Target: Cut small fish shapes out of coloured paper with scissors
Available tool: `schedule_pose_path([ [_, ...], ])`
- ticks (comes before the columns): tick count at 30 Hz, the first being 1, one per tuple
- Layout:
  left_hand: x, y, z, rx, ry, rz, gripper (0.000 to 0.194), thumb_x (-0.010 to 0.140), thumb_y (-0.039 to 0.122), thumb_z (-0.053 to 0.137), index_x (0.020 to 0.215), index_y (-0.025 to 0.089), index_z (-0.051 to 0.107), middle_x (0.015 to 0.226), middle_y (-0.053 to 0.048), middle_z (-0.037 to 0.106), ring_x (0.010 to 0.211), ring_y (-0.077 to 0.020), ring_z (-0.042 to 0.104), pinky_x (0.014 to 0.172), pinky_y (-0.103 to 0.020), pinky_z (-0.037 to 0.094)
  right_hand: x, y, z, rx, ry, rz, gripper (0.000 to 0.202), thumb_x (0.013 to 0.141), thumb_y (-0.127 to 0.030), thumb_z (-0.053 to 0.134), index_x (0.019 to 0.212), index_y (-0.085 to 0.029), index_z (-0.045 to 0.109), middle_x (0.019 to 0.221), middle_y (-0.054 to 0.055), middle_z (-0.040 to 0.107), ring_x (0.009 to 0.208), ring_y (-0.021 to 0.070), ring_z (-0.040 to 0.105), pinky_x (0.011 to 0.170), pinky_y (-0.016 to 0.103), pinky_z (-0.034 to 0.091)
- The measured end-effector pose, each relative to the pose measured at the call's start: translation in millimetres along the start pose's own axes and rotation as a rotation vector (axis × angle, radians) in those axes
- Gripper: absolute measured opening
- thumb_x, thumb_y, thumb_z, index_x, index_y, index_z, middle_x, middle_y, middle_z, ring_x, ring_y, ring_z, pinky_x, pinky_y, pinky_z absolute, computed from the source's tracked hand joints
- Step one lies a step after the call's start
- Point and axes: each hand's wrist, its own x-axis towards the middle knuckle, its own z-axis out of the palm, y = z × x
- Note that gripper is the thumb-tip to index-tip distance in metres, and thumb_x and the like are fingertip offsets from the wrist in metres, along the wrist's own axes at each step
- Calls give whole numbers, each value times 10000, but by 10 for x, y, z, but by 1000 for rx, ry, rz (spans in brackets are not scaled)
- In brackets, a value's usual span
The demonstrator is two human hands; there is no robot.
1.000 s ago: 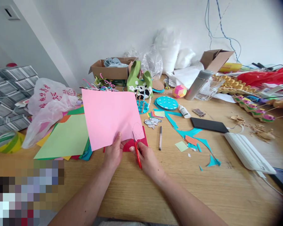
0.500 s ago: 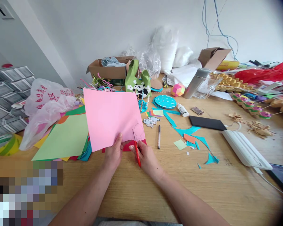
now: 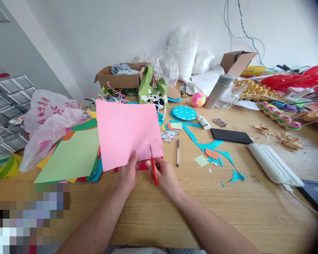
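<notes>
My left hand [image 3: 129, 171] grips the lower edge of a pink sheet of paper [image 3: 124, 132], thumb on top. The sheet is raised and tilted above the table, with a small outline drawn near its lower right corner. In my right hand [image 3: 163, 173] is a pair of scissors with red handles [image 3: 154, 169]. Their blade lies over the pink paper just left of the drawn outline. Beneath the pink sheet, part of a red sheet of paper [image 3: 147, 164] shows. My right fingers are partly hidden behind the scissors' handles.
Left lies a stack of coloured paper [image 3: 69, 153]. Right of my hands are a pen [image 3: 177, 153], blue paper scraps [image 3: 209, 144], a glue bottle [image 3: 204, 122], a black power bank [image 3: 231, 136] and a white power strip [image 3: 274, 165]. Behind stand a green bag [image 3: 148, 90] and a steel flask [image 3: 219, 91].
The view has shifted slightly. My hands, the pink paper and the scissors keep nearly the same places, with the scissors' blade still beside the outline.
</notes>
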Motion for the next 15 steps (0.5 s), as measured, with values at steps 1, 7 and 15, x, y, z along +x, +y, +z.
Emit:
schedule_pose_path([
  [1, -3, 2, -1, 5, 0, -5, 488, 767, 474, 704, 1181, 231, 619, 1191, -81, 669, 1198, -272, 567, 1038, -441, 431, 0, 5, 4, 2, 6, 0, 406, 860, -526, 551, 640, -214, 414, 511, -40, 416, 480, 110, 362, 456, 233, 213],
  [7, -14, -2, -13, -16, -10, 5, 462, 766, 436, 718, 1184, 269, 614, 1265, -59, 633, 1254, -254, 528, 1071, -413, 405, -12, 13, 21, -36, 41, -37, 413, 857, -511, 561, 627, -219, 379, 530, -45, 391, 498, 106, 344, 461, 232, 228],
  [15, -33, 2, 16, -28, -5, -55, 452, 750, 464, 721, 1127, 230, 633, 1153, -77, 679, 1154, -260, 596, 1009, -431, 455, -17, -18, 10, -16, 54, -10, 427, 847, -554, 555, 632, -215, 409, 528, -42, 405, 488, 108, 363, 467, 239, 248],
])
